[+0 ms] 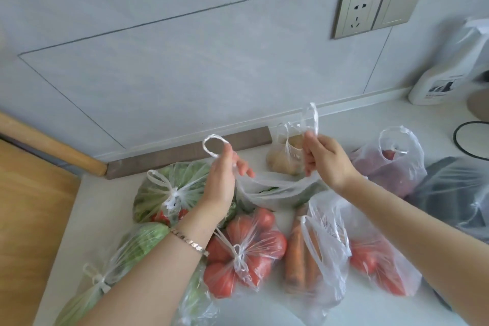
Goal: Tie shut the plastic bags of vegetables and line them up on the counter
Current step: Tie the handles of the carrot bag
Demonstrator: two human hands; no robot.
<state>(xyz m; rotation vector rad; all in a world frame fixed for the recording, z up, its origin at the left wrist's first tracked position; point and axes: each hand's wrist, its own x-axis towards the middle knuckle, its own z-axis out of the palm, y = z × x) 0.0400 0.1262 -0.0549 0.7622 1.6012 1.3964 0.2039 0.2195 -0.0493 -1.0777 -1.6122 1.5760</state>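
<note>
**A:** Hands?

**B:** Both are up over the white desk (100, 206). The left hand (222, 182) has its fingers (243, 166) curled, pinching the left handle loop (214, 145) of the clear plastic bag of dark green vegetables (275, 193). The right hand (325, 158) has its fingers (309, 158) closed round the right handle loop (312, 116). The handles are pulled apart and are not knotted.

**A:** Where's the bag?

**B:** Mid-desk, with its body resting on the surface below and between the hands and its mouth stretched between them. It sits behind the knotted clear bag of red tomatoes (246, 251) and in front of the clear bag of tan potatoes (284, 164).

**A:** Others tied?

**B:** The tomatoes are. So is the clear bag of leafy greens (158, 193) on the left, and the clear bag of pale green cabbage (137, 246) at front left, partly under the left forearm. The clear bag of orange carrots (299, 254) is open, handles loose. The clear bag of dark red produce (391, 166) at back right has its handle loops standing free. For a second tomato bag (378, 267), right of the carrots, I can't tell.

**A:** Surroundings?

**B:** There's a grey wall socket (357, 14), a white spray bottle (436, 84) at the wall on the right, and a wooden board (26, 206) on the left. The left wrist wears a metal bracelet (189, 242).
</note>
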